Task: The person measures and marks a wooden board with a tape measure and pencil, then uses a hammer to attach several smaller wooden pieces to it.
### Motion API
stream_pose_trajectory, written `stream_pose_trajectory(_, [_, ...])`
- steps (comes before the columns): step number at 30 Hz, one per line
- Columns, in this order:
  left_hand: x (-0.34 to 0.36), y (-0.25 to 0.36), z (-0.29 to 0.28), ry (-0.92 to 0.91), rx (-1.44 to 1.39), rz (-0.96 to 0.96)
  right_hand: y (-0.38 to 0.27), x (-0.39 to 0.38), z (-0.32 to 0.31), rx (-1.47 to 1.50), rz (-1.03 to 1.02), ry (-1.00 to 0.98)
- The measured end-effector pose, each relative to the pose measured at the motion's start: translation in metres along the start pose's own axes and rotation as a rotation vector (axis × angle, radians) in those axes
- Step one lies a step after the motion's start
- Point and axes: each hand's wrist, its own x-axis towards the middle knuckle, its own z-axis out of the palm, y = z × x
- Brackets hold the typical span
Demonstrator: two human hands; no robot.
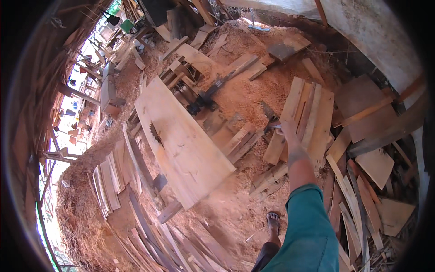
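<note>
My right hand [283,128] reaches out on a forearm with a teal sleeve, beside a stack of pale planks [311,119]. Its fingers are closed around a small object, partly hidden and too small to make out, at the left edge of that stack. Left of it lies a wide plywood saw table [186,170] with a toothed circular blade [155,135] standing up through it. A dark motor shaft with pulleys [204,100] sits behind the table. My left hand is not in view.
Sawdust covers the ground [244,90]. Loose boards [374,167] pile at the right, long thin strips [108,183] lie at lower left, and more timber stands at the back. A pale wall [362,36] rises at top right. My bare-toed foot [273,222] shows below.
</note>
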Motion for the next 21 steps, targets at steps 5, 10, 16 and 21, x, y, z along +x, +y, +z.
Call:
stream_pose_trajectory(5, [0.016, 0.017, -0.011, -0.066, 0.049, 0.118, -0.022, -0.036, -0.024, 0.269, -0.222, 0.131])
stream_pose_trajectory(10, [0.033, 0.012, -0.023, -0.147, 0.088, 0.283, -0.008, -0.273, -0.074, -0.078, -0.622, 0.014])
stream_pose_trajectory(16, [0.062, 0.028, -0.011, -0.336, 0.329, 0.628, -0.027, -0.591, -0.196, 0.540, -0.283, -0.368])
stream_pose_trajectory(21, [0.068, -0.016, 0.022, -0.543, 0.652, 0.804, 0.178, -0.722, -0.252, 0.731, -0.098, 0.219])
